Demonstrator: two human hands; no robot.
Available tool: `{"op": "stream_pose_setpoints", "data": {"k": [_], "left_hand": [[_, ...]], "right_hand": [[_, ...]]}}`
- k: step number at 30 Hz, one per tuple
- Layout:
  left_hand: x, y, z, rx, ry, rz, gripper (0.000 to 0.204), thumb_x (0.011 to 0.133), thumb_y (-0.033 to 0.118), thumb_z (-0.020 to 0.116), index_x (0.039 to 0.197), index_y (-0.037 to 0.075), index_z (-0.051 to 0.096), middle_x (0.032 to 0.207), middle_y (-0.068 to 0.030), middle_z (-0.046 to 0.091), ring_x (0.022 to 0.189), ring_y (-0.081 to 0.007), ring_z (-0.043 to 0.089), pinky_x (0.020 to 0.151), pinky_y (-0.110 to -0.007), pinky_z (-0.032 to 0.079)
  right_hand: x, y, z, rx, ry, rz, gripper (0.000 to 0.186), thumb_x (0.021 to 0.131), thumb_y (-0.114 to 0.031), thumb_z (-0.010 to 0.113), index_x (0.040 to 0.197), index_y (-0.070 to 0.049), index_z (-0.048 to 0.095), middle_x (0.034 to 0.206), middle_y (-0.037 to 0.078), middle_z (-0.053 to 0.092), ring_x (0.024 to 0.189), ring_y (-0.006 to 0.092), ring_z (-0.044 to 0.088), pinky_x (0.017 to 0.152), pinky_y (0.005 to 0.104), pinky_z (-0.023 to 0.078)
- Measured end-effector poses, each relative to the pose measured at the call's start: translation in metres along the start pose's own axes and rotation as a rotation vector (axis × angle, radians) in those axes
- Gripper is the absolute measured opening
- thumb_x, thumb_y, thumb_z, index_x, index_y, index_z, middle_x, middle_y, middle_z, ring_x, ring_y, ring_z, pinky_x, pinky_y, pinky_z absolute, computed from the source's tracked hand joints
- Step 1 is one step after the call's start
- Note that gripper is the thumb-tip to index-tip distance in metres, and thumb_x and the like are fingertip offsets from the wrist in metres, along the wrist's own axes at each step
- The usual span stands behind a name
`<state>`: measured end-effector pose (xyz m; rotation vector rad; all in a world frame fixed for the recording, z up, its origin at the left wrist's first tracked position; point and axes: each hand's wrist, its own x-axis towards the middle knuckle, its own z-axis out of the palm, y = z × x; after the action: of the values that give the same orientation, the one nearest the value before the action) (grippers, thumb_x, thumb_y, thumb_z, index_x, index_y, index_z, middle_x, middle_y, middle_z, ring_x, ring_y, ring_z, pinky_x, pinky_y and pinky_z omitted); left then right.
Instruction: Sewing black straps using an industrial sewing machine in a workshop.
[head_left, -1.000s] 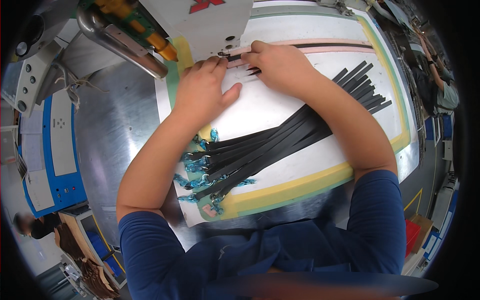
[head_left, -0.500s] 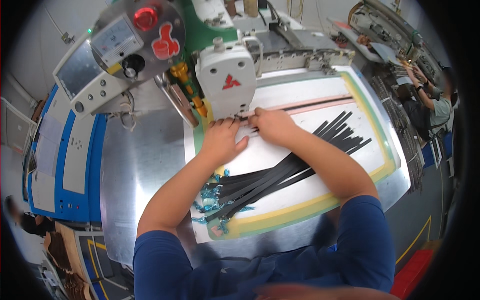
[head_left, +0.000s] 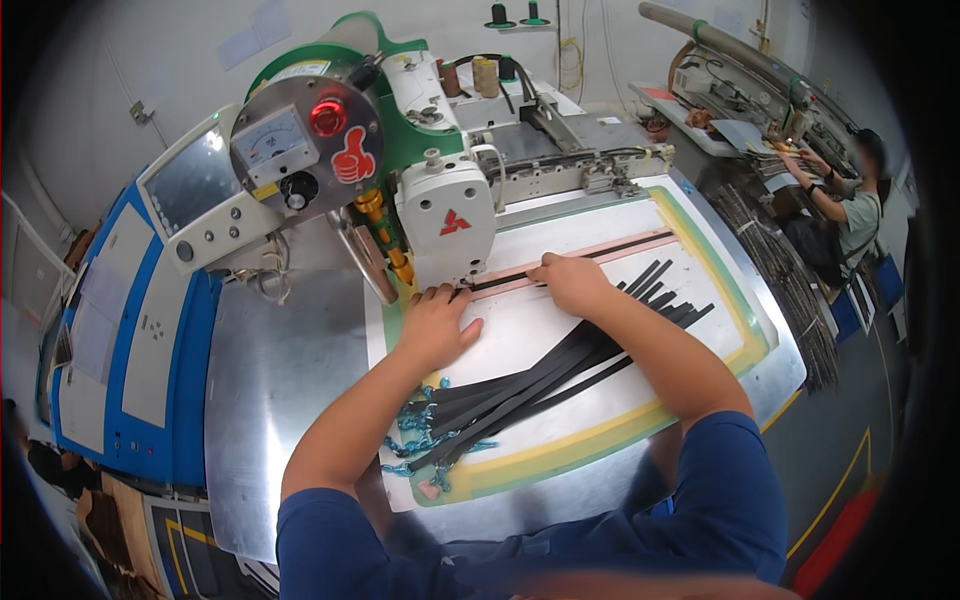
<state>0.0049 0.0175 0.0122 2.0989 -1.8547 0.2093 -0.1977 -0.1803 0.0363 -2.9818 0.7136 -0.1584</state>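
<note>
A narrow black strip [head_left: 638, 243] lies in a long pink-edged slot on a white sewing template [head_left: 545, 345]. Fingers stretched and thumb apart, my left hand [head_left: 435, 325] presses down at the strip's left end, just below the white sewing machine head [head_left: 445, 215]. Further right along the same strip, my right hand [head_left: 573, 287] has its fingers bent together on it; the fingertips are partly hidden. A fanned bundle of loose black strips [head_left: 525, 385] rests on the template nearer me, partly under my right forearm. Tangled teal threads or wrapping [head_left: 420, 435] sit at its left ends.
Yellow and green tape [head_left: 590, 425] borders the template on a metal table [head_left: 285, 380]. A control panel [head_left: 190, 185] and a round dial unit [head_left: 300, 145] overhang the left. At the far right another person [head_left: 850, 200] works beside a heap of dark strips [head_left: 770, 260].
My right hand has slid right along the strip, away from my left hand, leaving more of the strip bare between them. The view has shifted, showing more of the machine's top.
</note>
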Motion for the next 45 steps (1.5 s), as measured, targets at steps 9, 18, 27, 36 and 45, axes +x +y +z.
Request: {"op": "stream_pose_setpoints", "data": {"k": [9,18,27,36,45], "left_hand": [[-0.007,-0.005,-0.015,0.144,-0.090,0.074,0.058,0.092,0.045,0.066,0.138,0.009,0.062,0.134,-0.0170,0.061,0.123,-0.0368,0.058,0.107,-0.050,0.042],[0.006,0.027,-0.035,0.189,-0.273,-0.058,0.073,0.089,0.060,0.067,0.141,0.009,0.059,0.136,-0.0198,0.061,0.125,-0.0373,0.058,0.105,-0.051,0.042],[0.009,0.021,-0.028,0.163,-0.302,-0.078,0.075,0.088,0.065,0.067,0.141,0.012,0.061,0.134,-0.0235,0.061,0.121,-0.0415,0.062,0.103,-0.050,0.050],[0.019,0.030,-0.035,0.205,-0.380,-0.066,0.084,0.085,0.068,0.069,0.142,0.007,0.060,0.132,-0.0223,0.065,0.119,-0.0388,0.065,0.100,-0.050,0.052],[0.019,0.034,-0.025,0.183,-0.315,-0.085,0.086,0.084,0.072,0.069,0.135,0.003,0.064,0.126,-0.0189,0.067,0.114,-0.0386,0.066,0.099,-0.050,0.052]], "right_hand": [[-0.001,-0.022,0.001,0.015,0.005,-0.046,0.033,0.093,-0.006,0.056,0.121,-0.010,0.073,0.115,0.015,0.065,0.102,0.0349,0.072,0.086,0.0449,0.060],[-0.004,-0.035,-0.003,0.025,0.008,-0.083,0.029,0.093,-0.008,0.057,0.118,-0.008,0.073,0.118,0.017,0.066,0.103,0.0356,0.073,0.086,0.0447,0.061],[-0.016,0.003,-0.009,-0.009,-0.027,0.049,0.032,0.092,-0.005,0.058,0.120,-0.011,0.073,0.120,0.016,0.067,0.105,0.0346,0.073,0.086,0.0447,0.060],[-0.017,0.001,0.001,0.029,0.063,0.010,0.031,0.091,-0.004,0.057,0.117,-0.011,0.073,0.115,0.017,0.066,0.100,0.0373,0.072,0.085,0.0483,0.059],[-0.011,-0.018,0.002,0.034,0.014,-0.009,0.041,0.093,-0.002,0.057,0.129,-0.016,0.072,0.123,0.013,0.065,0.109,0.0325,0.071,0.090,0.0449,0.059]]}}
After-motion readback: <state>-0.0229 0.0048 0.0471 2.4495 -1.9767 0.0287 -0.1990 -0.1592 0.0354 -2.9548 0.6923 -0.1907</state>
